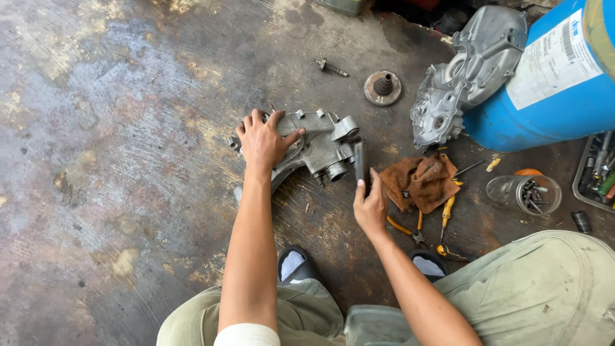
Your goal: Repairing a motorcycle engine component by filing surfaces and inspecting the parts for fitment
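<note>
Squatting over a stained concrete floor (115, 192), the person pins a grey cast-metal engine housing (320, 150) flat with the left hand (261, 142), fingers spread wide across its left end. The right hand (370, 206) is closed round a dark, narrow bar-shaped tool (360, 165), held upright with its upper end against the housing's right edge, beside a round boss; whether the tip is seated in anything cannot be told. The step in hand looks like working a fitting at that right edge while the casting is held steady. Any further move seems to call for firm downward pressure from the left hand so the housing does not skid, and a square line for the tool. Just right of the tool lies a brown rag (423, 181), with yellow-handled pliers (416, 229) below it. Further right stands a clear jar of small parts (524, 194). Above, well apart, lie a round toothed disc (382, 88), a small bolt (330, 66), and a second grey cover (464, 70) leaning on a blue drum (551, 96).
</note>
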